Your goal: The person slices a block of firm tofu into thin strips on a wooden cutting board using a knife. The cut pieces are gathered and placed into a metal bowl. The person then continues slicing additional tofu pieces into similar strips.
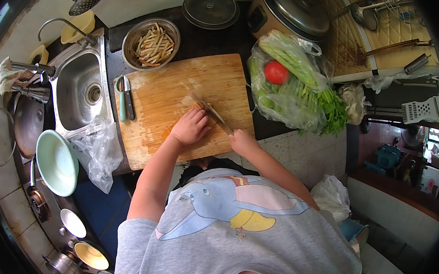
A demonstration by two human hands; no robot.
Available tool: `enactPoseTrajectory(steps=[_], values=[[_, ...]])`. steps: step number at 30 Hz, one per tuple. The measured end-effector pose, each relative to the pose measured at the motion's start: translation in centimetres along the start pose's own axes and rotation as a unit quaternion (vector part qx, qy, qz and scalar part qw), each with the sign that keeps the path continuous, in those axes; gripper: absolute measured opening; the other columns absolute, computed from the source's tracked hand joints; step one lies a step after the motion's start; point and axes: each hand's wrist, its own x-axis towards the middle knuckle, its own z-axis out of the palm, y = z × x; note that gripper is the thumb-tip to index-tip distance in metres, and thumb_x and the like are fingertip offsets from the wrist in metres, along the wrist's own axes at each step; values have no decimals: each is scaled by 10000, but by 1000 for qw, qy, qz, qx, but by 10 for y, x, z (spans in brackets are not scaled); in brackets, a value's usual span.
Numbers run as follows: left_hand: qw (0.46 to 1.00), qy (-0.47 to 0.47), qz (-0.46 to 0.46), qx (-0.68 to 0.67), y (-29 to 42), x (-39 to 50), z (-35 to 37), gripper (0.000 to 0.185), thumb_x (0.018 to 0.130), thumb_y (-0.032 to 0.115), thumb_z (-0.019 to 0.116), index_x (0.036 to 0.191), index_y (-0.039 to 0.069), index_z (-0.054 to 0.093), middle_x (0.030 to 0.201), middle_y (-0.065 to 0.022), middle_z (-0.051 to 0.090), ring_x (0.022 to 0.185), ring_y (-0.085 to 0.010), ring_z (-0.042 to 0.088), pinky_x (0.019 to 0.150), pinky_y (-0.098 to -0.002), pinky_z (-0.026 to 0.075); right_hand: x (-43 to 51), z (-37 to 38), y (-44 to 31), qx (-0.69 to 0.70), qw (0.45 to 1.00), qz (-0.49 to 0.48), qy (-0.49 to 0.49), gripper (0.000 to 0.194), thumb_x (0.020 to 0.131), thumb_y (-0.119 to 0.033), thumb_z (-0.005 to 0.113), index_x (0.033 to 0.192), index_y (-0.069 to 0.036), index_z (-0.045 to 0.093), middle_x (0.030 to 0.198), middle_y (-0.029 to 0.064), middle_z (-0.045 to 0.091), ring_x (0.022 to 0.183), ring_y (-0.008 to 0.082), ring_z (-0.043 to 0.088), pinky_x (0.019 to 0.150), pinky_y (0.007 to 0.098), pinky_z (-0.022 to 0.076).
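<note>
A large wooden cutting board [151, 88] lies in front of me. My left hand [190, 126] presses down on an orange-brown food piece [168, 131], most of it hidden beneath the palm and fingers. The handle of a kitchen knife [214, 115] is gripped in my right hand [243, 140]; its blade slants across the board beside my left fingertips. A pale cut slice [217, 109] rests against the blade's right side. Above the board, a steel bowl [127, 52] holds cut strips [155, 46]. A green-handled peeler [122, 102] and a small black-handled knife [129, 104] lie at the board's left edge.
Left of the board are a steel sink [76, 89], a clear plastic bag [100, 152] and a mint-green basin [57, 162]. Bagged green vegetables [299, 101] and a tomato [276, 73] lie to the right, below a rice cooker [296, 6]. A round lid [210, 8] stands behind.
</note>
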Motion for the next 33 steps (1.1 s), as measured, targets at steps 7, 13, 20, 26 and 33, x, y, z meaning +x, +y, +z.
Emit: enactPoseTrajectory(steps=[7,13,20,26,33], values=[[999,6,15,48,0,0,-3,249,822,255,628,904,25,575,1073,-151,580,1017,-319,538,938,-402,430,-29,-4,22,-10,1000,-25,11,268,875,-205,530,801,35,621,751,269,627,731,439,624,665,512,501],[1000,-8,-10,25,0,-1,0,250,820,244,620,923,20,579,1122,-162,566,1090,-332,517,978,-432,399,-22,-5,14,-3,998,-62,21,268,888,-201,512,813,35,615,758,271,626,734,447,619,658,511,501],[1000,2,-4,5,1,0,-3,240,817,238,623,906,20,572,1098,-166,569,1060,-337,525,958,-418,412,-16,-17,3,-12,999,-46,1,269,891,-187,503,788,34,616,791,269,630,750,442,620,663,509,503],[1000,13,1,12,1,1,-3,235,813,234,630,897,23,573,1074,-163,576,1024,-333,535,922,-408,433,0,-12,-4,-16,999,-32,-25,239,872,-159,510,808,38,629,794,263,634,768,437,624,682,506,502],[1000,-1,-11,6,-1,-1,0,242,825,237,620,940,26,591,1098,-157,569,1080,-336,523,954,-431,422,-7,2,0,-20,1000,-14,5,240,868,-175,516,812,24,638,789,252,639,782,430,627,692,496,508]])
